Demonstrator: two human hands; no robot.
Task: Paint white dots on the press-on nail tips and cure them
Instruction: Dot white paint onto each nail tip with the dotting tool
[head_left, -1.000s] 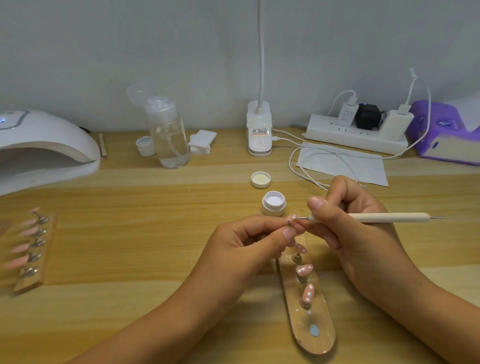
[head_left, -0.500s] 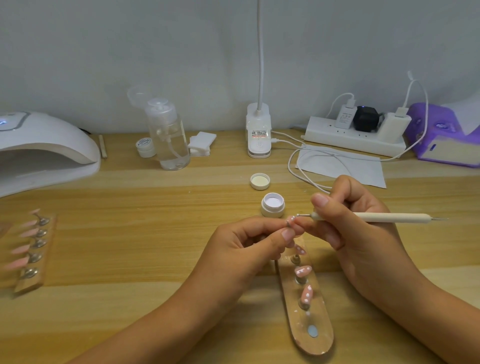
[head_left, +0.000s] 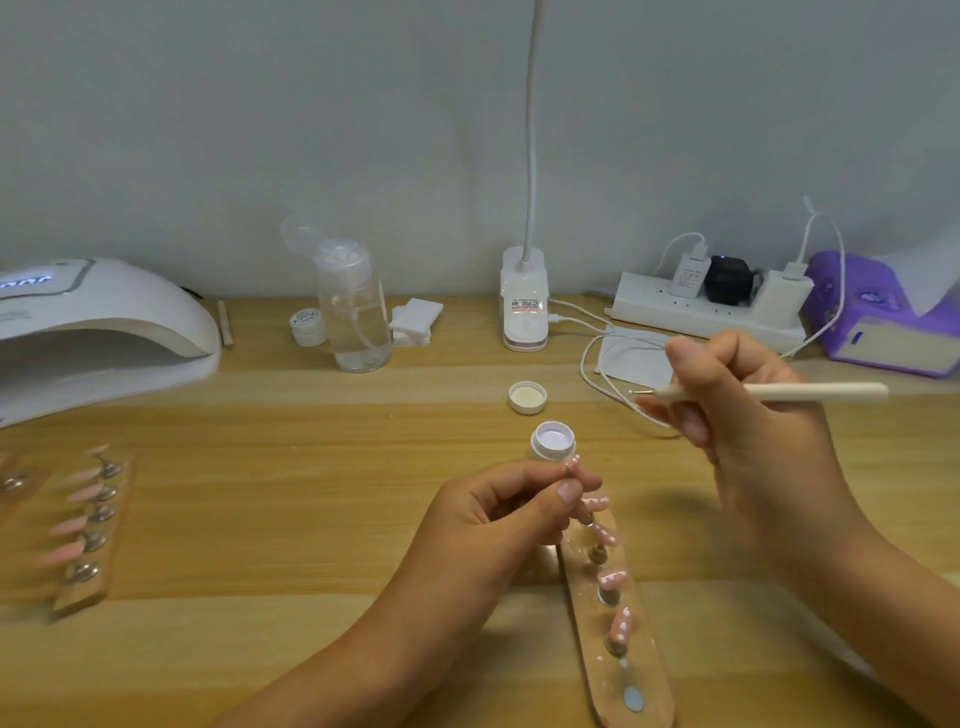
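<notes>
**Dotted nail tip pinched in the left hand, dotting tool held apart in the right**

A small open jar (head_left: 553, 440) is seen at the centre of the wooden tabletop (head_left: 311, 519), filled with white gel. Its lid (head_left: 527, 397) lies upturned just beyond it, toward 12 o'clock. At 11 o'clock, near the wall, a clear pump bottle (head_left: 356, 322) is partly filled with clear liquid, and a closed white pot (head_left: 307, 327) stands just beside it.

A pink nail tip (head_left: 573, 464) is pinched between the thumb and forefinger of the left hand (head_left: 498, 519), just at 6 o'clock from the open jar. White dots are seen along its edge. The grip of the right hand (head_left: 743, 415) is curled round a cream dotting tool (head_left: 779, 391), held level at 2 o'clock. Its metal point is turned left and is well apart from the nail tip.

A holder strip (head_left: 623, 675) lies on the tabletop at 5 o'clock, carrying a row of dotted pink tips (head_left: 613, 577). At 9 o'clock a second holder (head_left: 83, 592) carries plain pink tips (head_left: 78, 499), which are blurred. A white curing lamp (head_left: 104, 322) stands at 10 o'clock, with blue lights lit on top.
</notes>
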